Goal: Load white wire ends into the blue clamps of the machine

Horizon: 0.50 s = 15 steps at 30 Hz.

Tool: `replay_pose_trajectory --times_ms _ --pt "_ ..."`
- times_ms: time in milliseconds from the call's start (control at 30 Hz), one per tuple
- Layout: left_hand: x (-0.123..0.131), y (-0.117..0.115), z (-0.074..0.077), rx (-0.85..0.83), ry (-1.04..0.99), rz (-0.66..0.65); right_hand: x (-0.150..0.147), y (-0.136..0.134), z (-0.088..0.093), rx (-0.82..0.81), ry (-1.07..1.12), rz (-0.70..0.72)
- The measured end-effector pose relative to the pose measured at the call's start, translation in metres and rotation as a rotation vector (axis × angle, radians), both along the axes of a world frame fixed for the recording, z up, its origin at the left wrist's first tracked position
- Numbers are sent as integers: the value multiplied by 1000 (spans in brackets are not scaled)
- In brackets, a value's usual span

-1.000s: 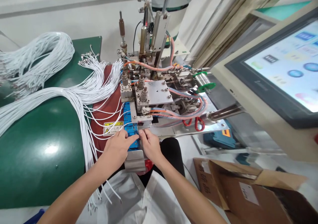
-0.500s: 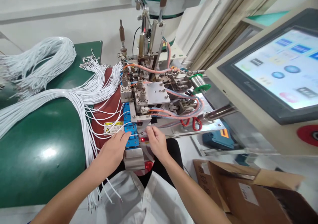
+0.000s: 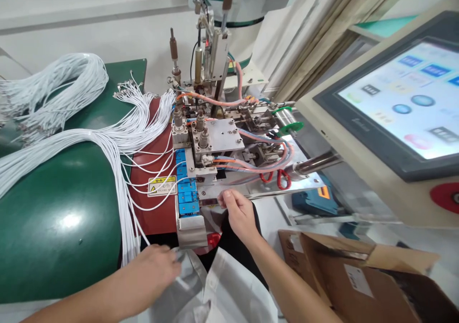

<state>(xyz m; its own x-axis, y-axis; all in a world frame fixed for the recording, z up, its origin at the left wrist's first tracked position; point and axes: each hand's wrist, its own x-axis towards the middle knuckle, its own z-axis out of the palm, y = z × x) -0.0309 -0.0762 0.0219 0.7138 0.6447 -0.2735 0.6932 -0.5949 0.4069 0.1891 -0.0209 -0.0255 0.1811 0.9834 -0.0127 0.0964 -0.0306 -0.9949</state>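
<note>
My left hand [image 3: 154, 273] is low by my lap, slightly blurred, with its fingers curled round a white cable [image 3: 145, 239]. A short end of that cable sticks out below the fingers. My right hand [image 3: 240, 215] is closed beside the front of the machine, thumb against curled fingers. Whether it holds anything small is hidden. To its left runs a row of blue clamp blocks [image 3: 188, 196], into which several white cables lead from the left. The hanging bundle of white cables [image 3: 114, 179] drapes over the table edge near my left hand.
A green tabletop [image 3: 64, 246] carries a second coiled cable bundle [image 3: 71, 84]. A red-brown panel with a warning label [image 3: 162, 186] adjoins the blocks. A solder wire spool [image 3: 287, 120] sits on the machine. At right are a touchscreen [image 3: 409, 98], a red button [image 3: 448, 196] and a cardboard box [image 3: 358, 280].
My left hand has left the blue blocks and dropped down and left to the hanging cables. My right hand has drawn back slightly right and down; the red light by the blocks no longer shows.
</note>
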Motion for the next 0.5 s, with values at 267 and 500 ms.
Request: replay_pose_trajectory --times_ms 267,500 --pt "49 43 16 -70 -421 546 -4 -19 15 85 317 115" --pt "64 43 1 -134 -621 658 -9 -13 27 19 142 70"
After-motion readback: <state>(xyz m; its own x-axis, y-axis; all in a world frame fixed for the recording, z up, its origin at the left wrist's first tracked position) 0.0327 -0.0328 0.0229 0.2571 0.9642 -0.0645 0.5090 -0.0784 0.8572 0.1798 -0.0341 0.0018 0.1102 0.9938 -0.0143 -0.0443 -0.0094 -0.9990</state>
